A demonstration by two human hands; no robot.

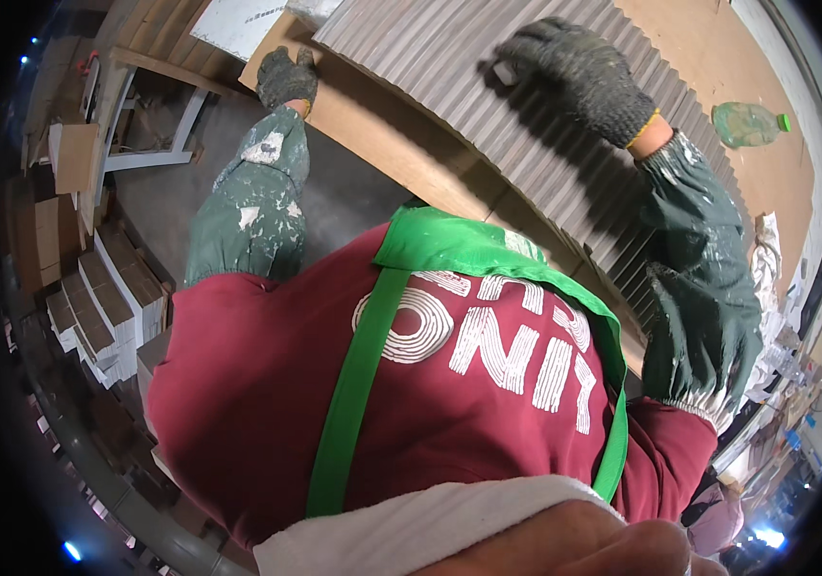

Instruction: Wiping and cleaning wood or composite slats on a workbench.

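The right hand (579, 77) in a dark glove presses a small block on the ridged grey panel (488, 86), which lies on the bench (382, 134). The left hand (286, 79) grips the bench's near edge, likely to steady the person.

Both hands gloved: left hand (287, 77) and right hand (579, 77) in dark grey knit work gloves, grimy, yellow trim at the right cuff. Dark green sleeve covers on both forearms, elastic-gathered at the ends, heavily spattered with white paint or plaster. Maroon short-sleeved top underneath, white printed lettering across the chest. Bright green apron bib with a green strap running down the front. White cloth at the neck.
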